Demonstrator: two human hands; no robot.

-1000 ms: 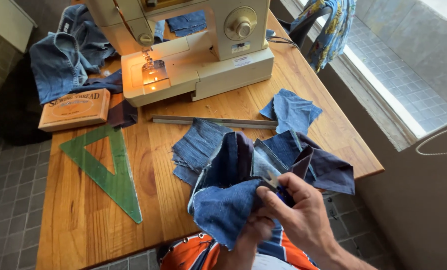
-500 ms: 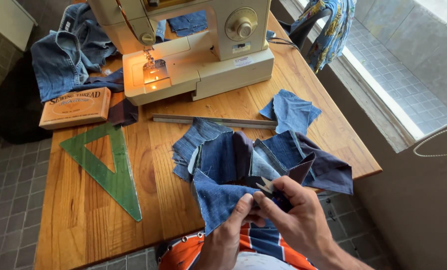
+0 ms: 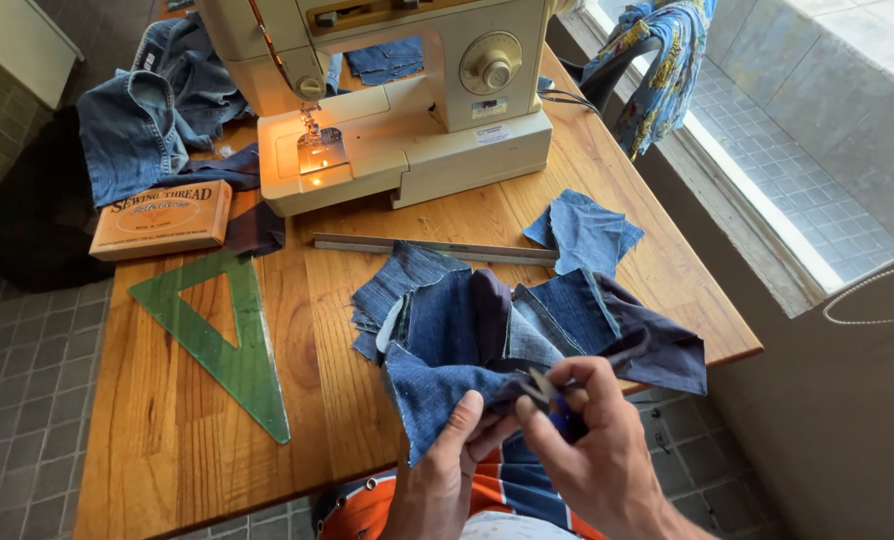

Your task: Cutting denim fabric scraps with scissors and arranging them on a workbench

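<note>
My left hand (image 3: 445,478) pinches the lower edge of a blue denim piece (image 3: 437,385) at the table's front edge. My right hand (image 3: 592,455) grips small scissors (image 3: 547,390) with blue handles, their blades at the denim's edge. The held piece hangs off a pile of denim scraps (image 3: 507,315) lying in front of me on the wooden table (image 3: 167,440). Both hands sit close together, just below the table's front edge.
A cream sewing machine (image 3: 407,110) with its lamp lit stands at the back. A metal ruler (image 3: 437,247) lies before it, a loose denim square (image 3: 582,230) to the right. A green set square (image 3: 222,340), a brown thread box (image 3: 162,218) and folded denim garments (image 3: 142,110) are left.
The held denim piece has been pulled lower and flatter toward me. My left hand has come up to pinch its lower edge, and my right hand with the scissors has shifted to the cloth's edge.
</note>
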